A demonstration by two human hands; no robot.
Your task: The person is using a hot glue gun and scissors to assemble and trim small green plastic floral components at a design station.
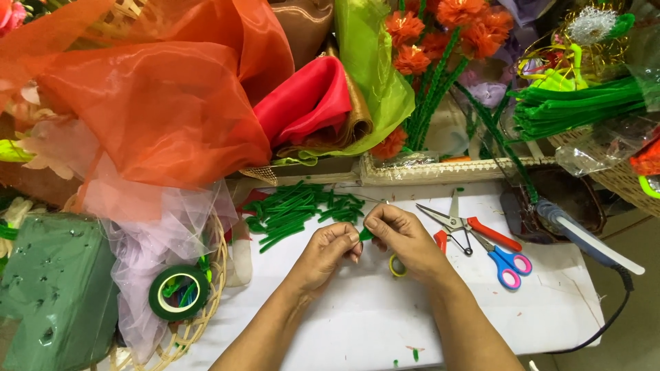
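Green fuzzy wire, a short pipe-cleaner piece (pixel 365 234), is sitting pinched between both hands over the white table (pixel 357 323): the left hand (pixel 328 253) is closing thumb and forefinger on its near end, and the right hand (pixel 405 240) is gripping it from the other side, fingers curled together. Just beyond the knuckles a loose pile of cut green pipe-cleaner pieces (pixel 299 209) is lying on the tabletop, too many to count. A woven basket (pixel 206 309) at the left is holding one roll of green floral tape (pixel 177 292) and pale tulle. Right of the hands, two cutting tools are lying side by side: orange-handled snips (pixel 467 225) and blue-and-pink scissors (pixel 505 261). A small yellow ring (pixel 397 266) is peeking from under the right hand. One glue gun (pixel 584 237) is resting at the table's right edge. Behind, sheer orange fabric (pixel 158 96) is billowing beside a long wicker tray (pixel 440 172) with orange flowers.
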